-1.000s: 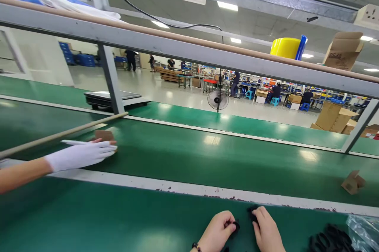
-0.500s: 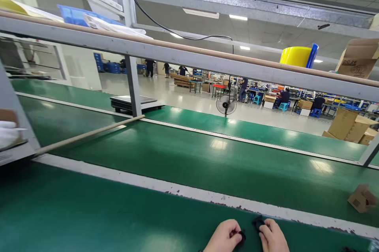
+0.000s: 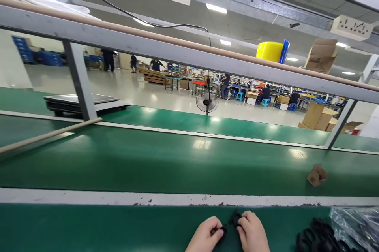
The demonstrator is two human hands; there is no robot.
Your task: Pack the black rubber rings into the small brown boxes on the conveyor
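Low in the view, my left hand point(image 3: 206, 235) is closed, thumb and fingers pinching a small black part point(image 3: 224, 231). Just to its right, my right hand point(image 3: 252, 231) has its fingers closed on another small black part point(image 3: 235, 218), which looks curved. The two parts are close together but apart, above the green work surface point(image 3: 118, 228). Their exact kind is too small and dark to make out. At the lower right lies a pile of black ring-like parts point(image 3: 318, 238), beside a clear plastic bag point(image 3: 355, 222).
A white, chipped strip point(image 3: 118, 197) runs beyond my hands, with a green belt point(image 3: 166, 165) behind it. On that belt sits a small open cardboard box point(image 3: 316, 175). A wooden rod point(image 3: 50, 135) and a flat scale-like device point(image 3: 83, 104) are at left. A shelf rail point(image 3: 177, 52) crosses overhead.
The view has swung to the right, bringing the black pile and clear bag into sight at the lower right. Both hands keep their pinch on the black parts, close together as before.
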